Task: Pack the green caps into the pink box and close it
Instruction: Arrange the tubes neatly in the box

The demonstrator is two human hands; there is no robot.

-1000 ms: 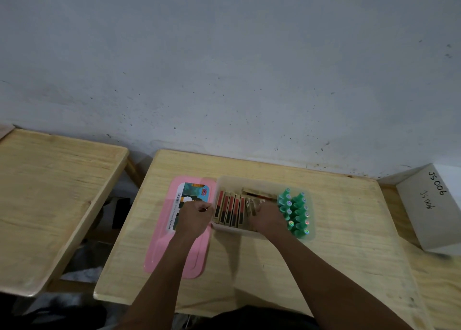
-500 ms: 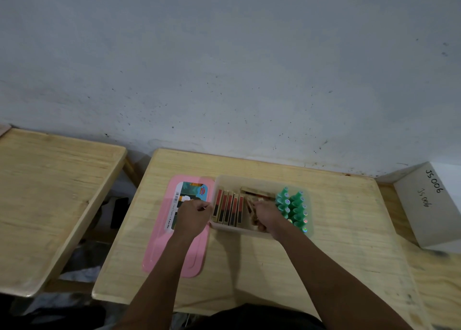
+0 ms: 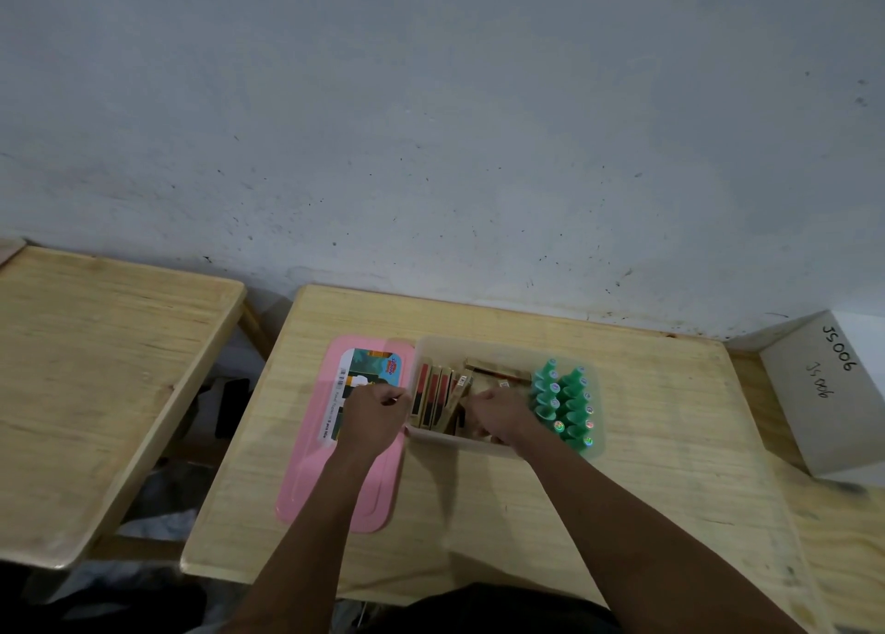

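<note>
Green caps (image 3: pixel 565 401): standing upright in two tight rows, filling the right end of the pale pink box (image 3: pixel 483 346) on the table (image 3: pixel 670 442). Lying flat just left of the box: pink lid (image 3: pixel 335 490), printed label facing up. Flanking the scene: second table (image 3: pixel 96 370) at left, standing apart across a gap; white carton (image 3: pixel 814 394) marked "JS006" at right, sitting near the grey wall (image 3: pixel 431 106). Blocking part of the lid's label and the box's near wall: both forearms, reaching in from below. Left hand (image 3: pixel 376 413) hovering over the lid at the box's left wall, fingers curled; gripping or not, impossible to tell. Right hand (image 3: pixel 498 415) dipping into the box's middle, knuckles up, fingertips hidden among slim gold-and-red packets (image 3: pixel 433 394) standing on edge in the left part; any hold impossible to tell. Box sitting open, lid off.
</note>
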